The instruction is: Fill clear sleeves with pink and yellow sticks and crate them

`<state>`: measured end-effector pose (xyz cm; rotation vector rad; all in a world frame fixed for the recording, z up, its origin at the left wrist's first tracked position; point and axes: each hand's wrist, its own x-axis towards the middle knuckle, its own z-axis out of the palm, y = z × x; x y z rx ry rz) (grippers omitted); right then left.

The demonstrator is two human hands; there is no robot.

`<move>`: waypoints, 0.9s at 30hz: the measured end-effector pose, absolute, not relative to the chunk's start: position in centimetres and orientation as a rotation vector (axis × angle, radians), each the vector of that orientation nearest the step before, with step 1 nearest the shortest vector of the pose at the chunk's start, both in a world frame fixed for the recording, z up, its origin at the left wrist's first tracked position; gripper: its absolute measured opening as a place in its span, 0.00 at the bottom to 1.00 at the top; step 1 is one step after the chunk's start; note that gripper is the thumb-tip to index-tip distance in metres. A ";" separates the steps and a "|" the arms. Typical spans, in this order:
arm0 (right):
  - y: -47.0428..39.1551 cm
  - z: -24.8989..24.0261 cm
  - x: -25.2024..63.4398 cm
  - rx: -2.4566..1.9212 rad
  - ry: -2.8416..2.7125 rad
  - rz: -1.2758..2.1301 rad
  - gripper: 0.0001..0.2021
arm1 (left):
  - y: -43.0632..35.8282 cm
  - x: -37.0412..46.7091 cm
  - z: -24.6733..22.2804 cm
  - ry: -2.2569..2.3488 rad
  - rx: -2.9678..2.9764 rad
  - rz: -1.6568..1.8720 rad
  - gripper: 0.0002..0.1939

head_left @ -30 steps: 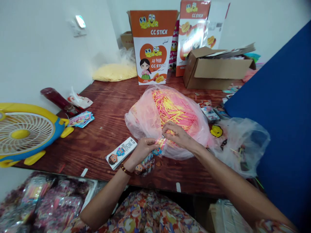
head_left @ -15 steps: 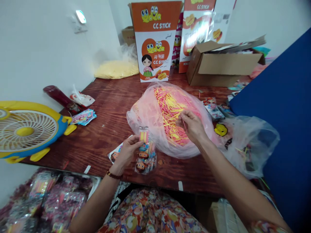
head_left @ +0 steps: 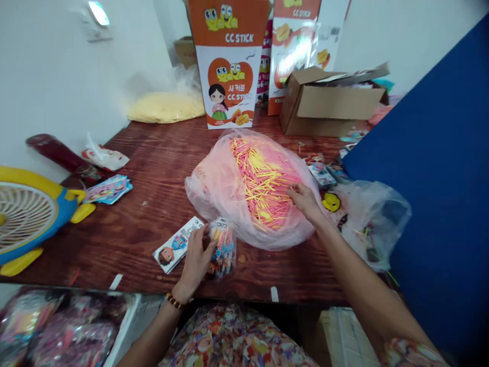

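Observation:
My left hand rests at the left edge of a small pile of clear packets, which hold pink and yellow sticks and cartoon cards. Its thumb and fingers are apart, with the fingertips at the topmost packet. Under and beside that hand lies a stack of printed cartoon cards. My right hand reaches over the right side of a large clear plastic bag full of thin pink and yellow sticks. Its fingertips are pinched together at the sticks; whatever is between them is too small to make out.
A yellow and blue fan stands at left, near blue cards and a dark red bottle. Behind are a printed carton and an open cardboard box. At right are a loose plastic bag and a blue panel.
My left hand has released the packet it held, which now lies on the pile. My right hand has moved from above the sticks to their right side. The view has shifted right.

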<state>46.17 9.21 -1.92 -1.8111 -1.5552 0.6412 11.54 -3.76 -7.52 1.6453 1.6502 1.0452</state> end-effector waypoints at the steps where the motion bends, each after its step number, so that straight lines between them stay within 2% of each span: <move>1: 9.4 -1.8 46.9 -1.929 -1.655 0.541 0.10 | -3.9 11.5 -7.7 1.645 1.702 1.026 0.25; 3: 9.7 -1.6 47.7 -2.067 -1.811 0.422 0.10 | -4.1 11.5 -8.1 1.633 1.777 0.993 0.25; 11: 11.3 -1.7 45.4 -2.093 -2.326 0.193 0.12 | -2.8 8.8 -7.5 1.849 1.868 1.006 0.25; 13: 11.6 -2.0 45.0 -2.104 -2.386 0.133 0.14 | -2.0 7.0 -7.4 1.976 1.881 0.897 0.26; 19: 11.8 -3.0 45.0 -2.081 -2.465 0.049 0.18 | -0.3 4.2 -6.6 2.275 1.857 0.253 0.28; 27: 12.3 -3.7 46.7 -2.032 -2.372 0.174 0.15 | 0.3 4.5 -5.9 2.183 1.845 0.229 0.23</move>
